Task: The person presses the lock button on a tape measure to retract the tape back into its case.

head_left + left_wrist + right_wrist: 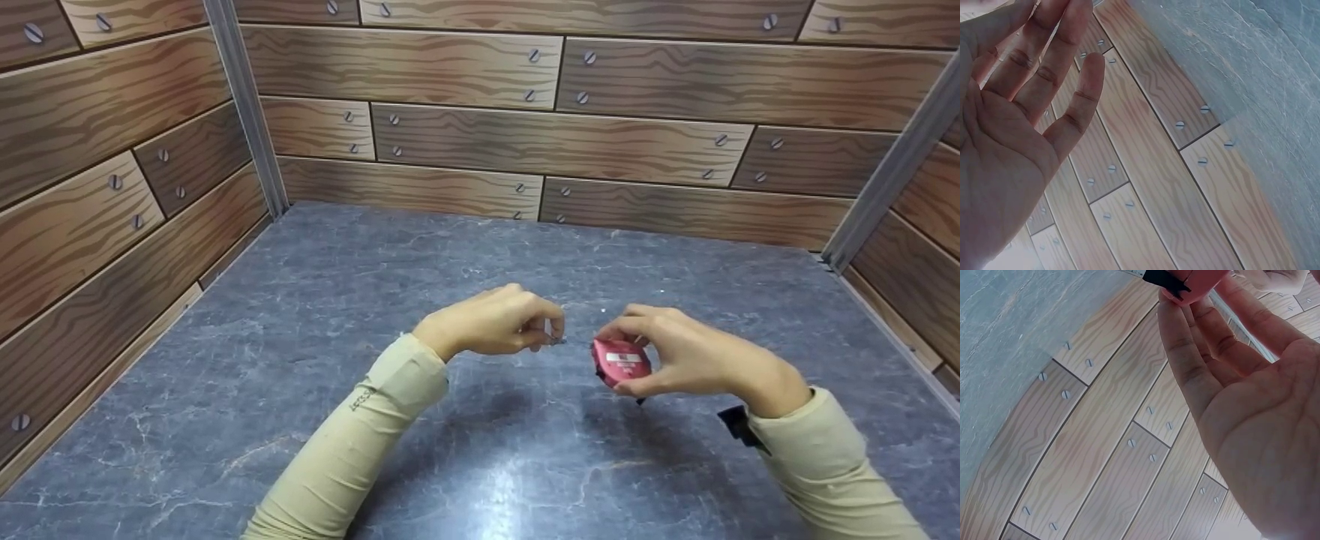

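A red tape measure (622,361) with a white label and black parts is held above the table by my right hand (694,356), thumb below and fingers over the top. In the right wrist view, part of its red case (1199,287) shows at the top edge beside the fingers. To its left, my left hand (499,322) pinches a small metallic piece (558,342) that looks like the end of the tape's blade. Whether a blade spans the gap is too fine to tell. The left fingertips are cut off in the left wrist view.
Both hands are over a blue-grey marbled tabletop (360,255). Wood-plank-patterned walls (465,75) rise at the back and sides, with grey metal corner posts (251,105). A black strap end (739,427) sticks out at the right cuff.
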A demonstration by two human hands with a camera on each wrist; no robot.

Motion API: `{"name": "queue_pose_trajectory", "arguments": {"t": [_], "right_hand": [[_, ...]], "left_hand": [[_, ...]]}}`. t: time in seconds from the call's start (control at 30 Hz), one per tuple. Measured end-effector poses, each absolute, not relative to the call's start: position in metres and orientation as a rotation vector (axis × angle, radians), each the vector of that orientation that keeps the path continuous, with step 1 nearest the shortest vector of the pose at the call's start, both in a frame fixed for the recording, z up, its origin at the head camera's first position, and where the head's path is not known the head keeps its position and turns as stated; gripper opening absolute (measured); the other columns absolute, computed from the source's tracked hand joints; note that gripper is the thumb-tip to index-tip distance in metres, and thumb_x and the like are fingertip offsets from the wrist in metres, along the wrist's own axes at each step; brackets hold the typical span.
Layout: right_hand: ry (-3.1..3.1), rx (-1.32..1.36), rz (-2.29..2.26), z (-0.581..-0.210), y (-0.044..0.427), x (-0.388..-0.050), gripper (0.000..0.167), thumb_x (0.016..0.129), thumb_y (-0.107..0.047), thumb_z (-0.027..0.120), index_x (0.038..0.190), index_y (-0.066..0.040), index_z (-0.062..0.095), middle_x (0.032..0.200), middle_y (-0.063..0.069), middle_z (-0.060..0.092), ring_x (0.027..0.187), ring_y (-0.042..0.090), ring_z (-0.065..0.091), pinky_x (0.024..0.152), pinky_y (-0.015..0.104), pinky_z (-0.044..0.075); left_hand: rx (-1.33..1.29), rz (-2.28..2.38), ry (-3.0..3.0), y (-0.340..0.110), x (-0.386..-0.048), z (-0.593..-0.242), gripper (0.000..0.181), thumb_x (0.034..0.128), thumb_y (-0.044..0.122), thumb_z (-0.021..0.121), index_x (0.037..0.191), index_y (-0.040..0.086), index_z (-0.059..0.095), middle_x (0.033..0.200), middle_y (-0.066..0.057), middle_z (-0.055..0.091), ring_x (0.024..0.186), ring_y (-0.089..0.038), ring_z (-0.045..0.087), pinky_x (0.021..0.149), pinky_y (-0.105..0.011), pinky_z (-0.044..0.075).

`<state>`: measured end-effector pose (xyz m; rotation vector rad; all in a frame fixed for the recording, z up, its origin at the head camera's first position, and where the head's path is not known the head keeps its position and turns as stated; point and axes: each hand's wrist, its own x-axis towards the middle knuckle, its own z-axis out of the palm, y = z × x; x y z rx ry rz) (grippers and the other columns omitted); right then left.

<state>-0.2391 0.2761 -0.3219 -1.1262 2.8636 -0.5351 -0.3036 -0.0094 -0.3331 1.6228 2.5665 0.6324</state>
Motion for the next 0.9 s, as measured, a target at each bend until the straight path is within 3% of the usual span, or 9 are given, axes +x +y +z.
{"name": "queue_pose_trajectory", "arguments": {"t": [0.47, 0.73, 0.9], "right_hand": [[2.864, -1.177, -0.523, -0.3209, 0.274, -0.2378, 0.053, 0.086, -0.033, 0.091, 0.132, -0.014, 0.073, 0.112, -0.004, 0.068, 0.093, 0.006, 0.061, 0.079, 0.024, 0.056], [2.849, -1.184, -0.526, -0.3205, 0.2731, -0.2369, 0.052, 0.087, -0.03, 0.09, 0.133, -0.014, 0.073, 0.113, -0.004, 0.068, 0.094, 0.006, 0.06, 0.08, 0.025, 0.056], [2.837, -1.186, -0.526, -0.3205, 0.2723, -0.2363, 0.052, 0.087, -0.03, 0.089, 0.133, -0.014, 0.072, 0.115, -0.004, 0.067, 0.096, 0.006, 0.061, 0.081, 0.025, 0.057]], "left_hand": [[1.684, 0.635, 2.573, -0.0086, -0.3047, -0.3313, 0.011, 0.1028, 0.007, 0.07, 0.108, 0.013, 0.078, 0.092, -0.004, 0.082, 0.076, -0.01, 0.071, 0.072, -0.021, 0.053], [1.724, 0.65, 2.55, -0.0065, -0.3047, -0.3322, 0.009, 0.1022, 0.005, 0.07, 0.105, 0.009, 0.078, 0.103, -0.003, 0.082, 0.097, -0.012, 0.077, 0.09, -0.024, 0.059], [1.721, 0.665, 2.537, -0.006, -0.3034, -0.3323, 0.008, 0.1012, 0.005, 0.071, 0.104, 0.008, 0.078, 0.105, -0.003, 0.083, 0.101, -0.014, 0.078, 0.095, -0.024, 0.059]]}}
